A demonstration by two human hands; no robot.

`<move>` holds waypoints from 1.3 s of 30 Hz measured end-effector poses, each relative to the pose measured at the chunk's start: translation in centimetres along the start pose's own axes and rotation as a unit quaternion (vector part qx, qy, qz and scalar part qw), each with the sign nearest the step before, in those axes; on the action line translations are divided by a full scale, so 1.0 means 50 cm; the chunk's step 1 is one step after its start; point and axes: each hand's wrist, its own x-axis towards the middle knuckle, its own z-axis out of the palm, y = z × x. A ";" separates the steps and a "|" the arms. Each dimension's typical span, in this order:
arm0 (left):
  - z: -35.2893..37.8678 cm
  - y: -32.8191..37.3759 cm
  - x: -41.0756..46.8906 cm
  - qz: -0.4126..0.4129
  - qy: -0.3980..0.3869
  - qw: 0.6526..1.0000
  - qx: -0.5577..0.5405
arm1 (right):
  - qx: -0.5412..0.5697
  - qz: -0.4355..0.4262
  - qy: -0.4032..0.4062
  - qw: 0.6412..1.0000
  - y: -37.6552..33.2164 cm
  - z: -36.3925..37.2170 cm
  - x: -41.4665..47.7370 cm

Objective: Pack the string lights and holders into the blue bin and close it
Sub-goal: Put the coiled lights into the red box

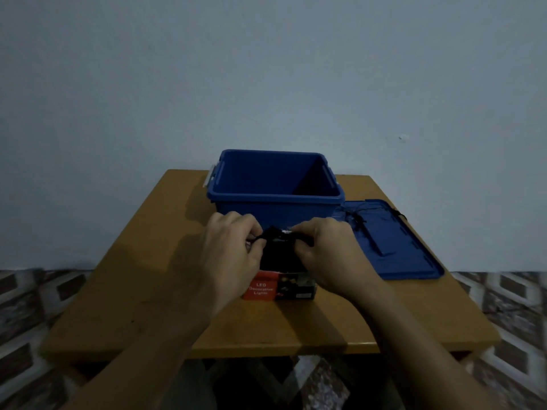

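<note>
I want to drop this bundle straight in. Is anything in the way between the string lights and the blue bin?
Nothing visible does. The blue bin stands open just behind the left hand and right hand holding the string lights; its lid lies on the table to the right.

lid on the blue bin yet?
No: the lid lies flat on the table to the right of the blue bin, whose top is open.

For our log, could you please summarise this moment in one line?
left hand pinches string lights; right hand pinches string lights; blue bin open; lid off
</note>
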 end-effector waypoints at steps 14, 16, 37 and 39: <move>0.033 -0.050 -0.028 -0.082 0.009 0.988 -0.127 | 0.017 0.048 -0.042 0.998 -0.003 0.050 0.022; 0.034 -0.056 -0.032 -0.065 0.014 0.989 -0.130 | 0.017 0.050 -0.050 0.997 -0.002 0.046 0.017; 0.023 -0.052 -0.050 -0.004 -0.081 0.996 -0.027 | -0.094 0.002 -0.069 0.993 -0.014 0.063 0.004; 0.022 -0.052 -0.047 -0.007 -0.081 0.996 -0.038 | -0.086 0.002 -0.078 0.993 -0.013 0.056 0.004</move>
